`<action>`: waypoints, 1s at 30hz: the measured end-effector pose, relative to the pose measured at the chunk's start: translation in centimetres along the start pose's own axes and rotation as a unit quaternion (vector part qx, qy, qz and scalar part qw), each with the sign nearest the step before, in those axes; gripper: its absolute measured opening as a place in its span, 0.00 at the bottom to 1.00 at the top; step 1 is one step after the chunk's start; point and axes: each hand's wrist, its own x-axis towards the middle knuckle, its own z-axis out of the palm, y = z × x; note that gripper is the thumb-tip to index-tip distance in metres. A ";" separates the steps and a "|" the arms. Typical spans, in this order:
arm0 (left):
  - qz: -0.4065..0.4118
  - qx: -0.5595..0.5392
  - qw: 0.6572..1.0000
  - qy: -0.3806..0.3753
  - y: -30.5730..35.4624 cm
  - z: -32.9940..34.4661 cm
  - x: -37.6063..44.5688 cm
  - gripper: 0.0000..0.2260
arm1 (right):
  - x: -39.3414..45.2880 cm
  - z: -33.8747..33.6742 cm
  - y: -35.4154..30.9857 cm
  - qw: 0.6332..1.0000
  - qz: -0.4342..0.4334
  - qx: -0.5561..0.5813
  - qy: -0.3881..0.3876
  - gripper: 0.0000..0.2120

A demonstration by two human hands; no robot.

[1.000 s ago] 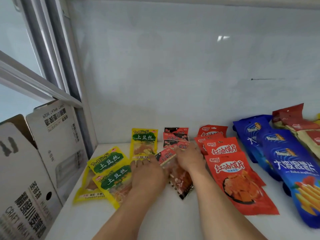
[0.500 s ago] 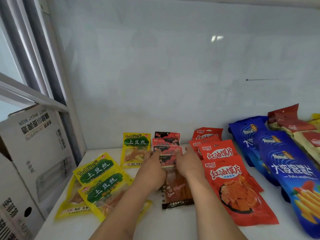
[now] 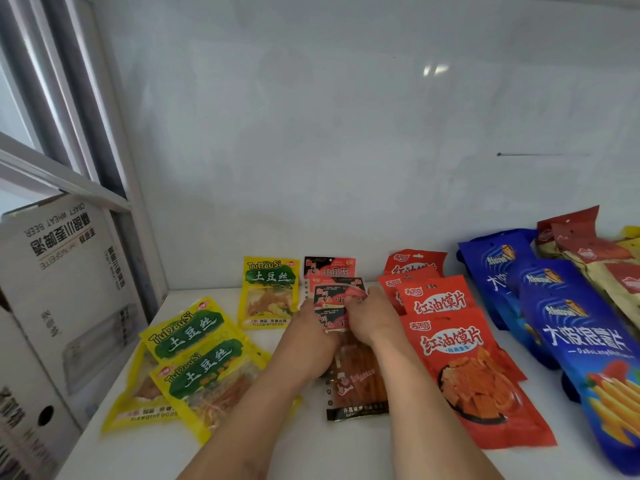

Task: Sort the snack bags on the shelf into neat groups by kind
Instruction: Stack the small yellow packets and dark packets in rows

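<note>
A white shelf (image 3: 294, 445) against a pale wall holds rows of snack bags. Two bare forearms reach in from below, and both hands meet at a column of small black-and-red snack bags (image 3: 337, 299) in the middle of the shelf. The left hand (image 3: 313, 336) lies over the column's left edge, fingers curled onto the front bags. The right hand (image 3: 372, 318) covers the right edge, fingers bent over the top of a bag; how firmly either hand pinches is hard to tell. The frontmost bag of that column (image 3: 358, 389) lies flat between the two wrists. To the left are yellow-and-green bags (image 3: 194, 362), two overlapping in front and one (image 3: 270, 292) behind. To the right sits a line of red bags (image 3: 467, 368), then blue bags (image 3: 571, 327), then dark red ones (image 3: 585, 244) at the far right. A cardboard box (image 3: 65, 292) stands at the left.
</note>
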 end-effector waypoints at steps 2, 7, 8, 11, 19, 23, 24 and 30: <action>0.016 0.005 1.000 -0.003 0.2 0.1 -0.3 0.15 | -0.1 0.0 0.2 1.000 -0.001 -0.010 -0.001 0.18; 0.011 0.013 1.000 -0.009 0.5 0.4 -0.6 0.09 | -0.2 0.2 0.5 0.999 -0.013 -0.025 0.018 0.20; 0.008 0.021 1.000 -0.005 0.5 0.5 -0.6 0.09 | -0.3 0.3 0.6 0.999 -0.015 -0.031 0.020 0.21; -0.017 0.043 0.999 -0.011 -1.4 1.5 0.5 0.21 | -0.7 0.1 0.4 0.997 -0.027 -0.065 0.023 0.23; -0.036 0.180 0.981 -0.061 0.0 1.4 -2.4 0.38 | 1.8 -1.5 -2.7 0.993 -0.078 -0.088 -0.026 0.27; -0.017 0.211 0.975 -0.072 -0.3 1.7 -2.5 0.40 | 3.2 -1.9 -3.4 0.975 -0.121 -0.169 -0.081 0.30; -0.007 0.215 0.974 -0.066 -0.3 1.8 -2.5 0.39 | 3.6 -1.7 -3.1 0.972 -0.122 -0.180 -0.093 0.30; 0.016 0.265 0.964 -0.035 -0.8 2.9 -2.4 0.33 | 4.4 0.0 -1.4 0.952 -0.108 -0.267 -0.100 0.30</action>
